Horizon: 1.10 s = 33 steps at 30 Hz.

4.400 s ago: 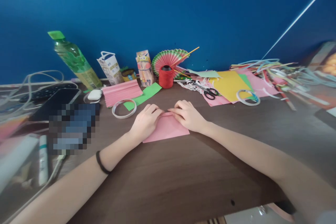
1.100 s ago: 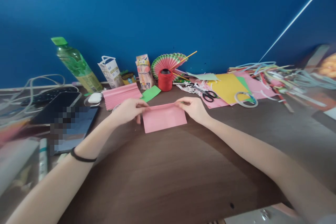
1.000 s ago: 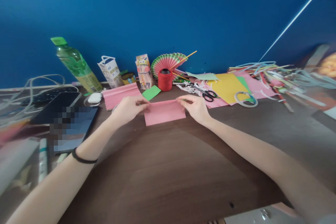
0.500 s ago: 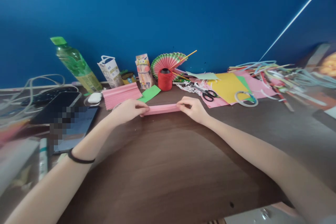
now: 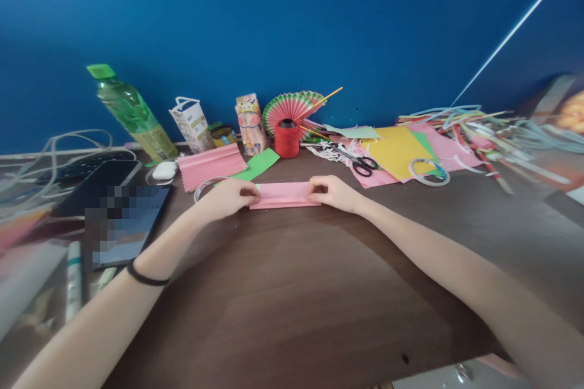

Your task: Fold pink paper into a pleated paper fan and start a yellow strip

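From the head view I read no writing: the print on the white carton [image 5: 192, 124] and on the label of the green bottle [image 5: 132, 112] is too small and blurred to make out, and the screen of the tablet [image 5: 123, 225] is pixelated.

My left hand [image 5: 227, 198] pinches the left end of the folded pink paper [image 5: 283, 194], fingers [image 5: 252, 192] closed on its edge. My right hand [image 5: 334, 192] pinches the right end the same way, fingers curled shut on the paper. The paper lies flat as a narrow strip on the brown surface [image 5: 319, 292], between both hands, just in front of the green sheet [image 5: 258, 165] and the pleated pink paper [image 5: 210, 164]. The red thread spool [image 5: 287, 138] and the scissors [image 5: 360, 163] sit farther back.
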Available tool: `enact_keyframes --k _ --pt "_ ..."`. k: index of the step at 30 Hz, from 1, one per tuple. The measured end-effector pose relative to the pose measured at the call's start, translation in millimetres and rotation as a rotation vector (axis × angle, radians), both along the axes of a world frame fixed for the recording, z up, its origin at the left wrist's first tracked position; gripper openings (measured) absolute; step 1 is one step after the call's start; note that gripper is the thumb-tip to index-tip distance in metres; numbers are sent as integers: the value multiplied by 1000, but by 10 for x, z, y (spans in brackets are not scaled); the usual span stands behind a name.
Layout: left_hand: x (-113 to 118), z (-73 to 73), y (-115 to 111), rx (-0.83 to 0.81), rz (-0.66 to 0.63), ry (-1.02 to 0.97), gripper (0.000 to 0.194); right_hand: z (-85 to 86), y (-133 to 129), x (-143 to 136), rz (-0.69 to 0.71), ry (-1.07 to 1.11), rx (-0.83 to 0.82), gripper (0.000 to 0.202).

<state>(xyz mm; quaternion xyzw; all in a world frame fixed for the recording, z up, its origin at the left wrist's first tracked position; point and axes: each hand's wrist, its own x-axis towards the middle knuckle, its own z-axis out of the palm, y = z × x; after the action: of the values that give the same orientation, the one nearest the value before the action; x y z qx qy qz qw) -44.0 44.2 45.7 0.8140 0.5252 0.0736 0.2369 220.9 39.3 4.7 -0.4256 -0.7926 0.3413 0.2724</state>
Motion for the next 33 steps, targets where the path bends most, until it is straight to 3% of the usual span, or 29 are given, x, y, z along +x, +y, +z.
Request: enact_keyframes --k 7,15,33 --pt "-5 -14 3 -13 -33 -5 20 23 38 28 83 -72 -21 9" --pt "-6 -5 4 -49 -35 18 19 31 53 40 85 -83 -96 6" --pt "24 -1 -27 -71 -15 54 12 71 25 13 91 -173 -14 9"
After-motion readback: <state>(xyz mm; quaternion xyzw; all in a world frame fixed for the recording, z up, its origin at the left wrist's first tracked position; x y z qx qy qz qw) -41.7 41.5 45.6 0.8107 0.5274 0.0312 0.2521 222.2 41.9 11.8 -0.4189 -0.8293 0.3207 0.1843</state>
